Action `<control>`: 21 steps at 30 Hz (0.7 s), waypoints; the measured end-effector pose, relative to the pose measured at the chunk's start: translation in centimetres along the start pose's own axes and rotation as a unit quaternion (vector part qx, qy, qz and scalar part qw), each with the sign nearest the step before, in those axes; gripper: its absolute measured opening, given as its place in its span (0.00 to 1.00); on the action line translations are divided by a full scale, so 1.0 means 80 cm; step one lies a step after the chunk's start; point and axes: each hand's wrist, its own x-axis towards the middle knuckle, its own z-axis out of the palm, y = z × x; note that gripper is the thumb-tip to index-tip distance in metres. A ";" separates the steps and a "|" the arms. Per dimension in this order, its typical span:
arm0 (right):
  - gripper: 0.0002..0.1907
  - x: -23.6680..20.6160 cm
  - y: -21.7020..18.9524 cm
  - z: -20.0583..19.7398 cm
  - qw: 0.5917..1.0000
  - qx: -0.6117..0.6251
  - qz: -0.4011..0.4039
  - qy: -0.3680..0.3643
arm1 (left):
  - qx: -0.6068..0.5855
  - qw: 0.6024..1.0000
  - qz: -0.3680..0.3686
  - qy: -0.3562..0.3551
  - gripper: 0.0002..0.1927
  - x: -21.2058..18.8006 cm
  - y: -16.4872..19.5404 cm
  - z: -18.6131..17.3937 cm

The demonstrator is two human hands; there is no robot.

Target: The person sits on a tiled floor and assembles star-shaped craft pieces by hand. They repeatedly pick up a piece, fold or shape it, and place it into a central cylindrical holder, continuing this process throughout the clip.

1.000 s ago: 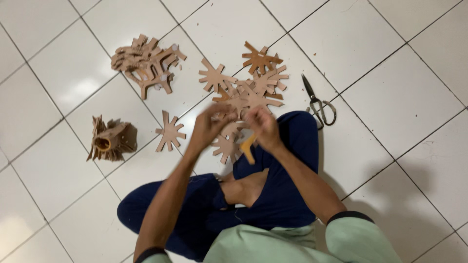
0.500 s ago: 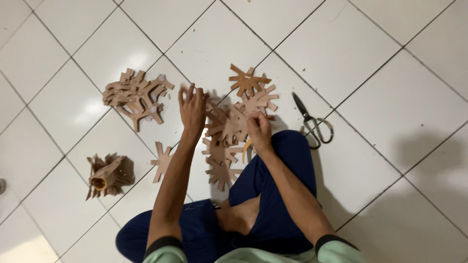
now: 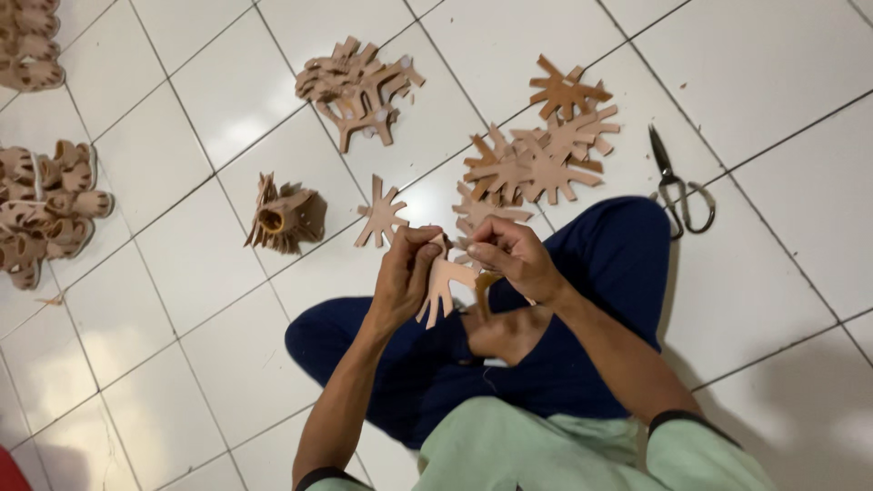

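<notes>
Above the lap, mid-floor: left hand (image 3: 405, 277) and right hand (image 3: 514, 259) both pinching one tan star-shaped cutout (image 3: 443, 284), raised for close handling. Loose cutout pile (image 3: 536, 159) within reach toward far edge; scissors (image 3: 677, 186) parked right, clear of work.

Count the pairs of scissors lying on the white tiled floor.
1: the grey metal scissors lie on the tiles, right of the tan star-shaped cut-outs. Others may be hidden.
</notes>
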 end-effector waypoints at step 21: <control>0.06 -0.021 -0.025 0.053 0.926 0.257 0.222 -0.163 | -0.151 0.983 0.006 -0.105 0.04 -0.077 -0.041 -0.034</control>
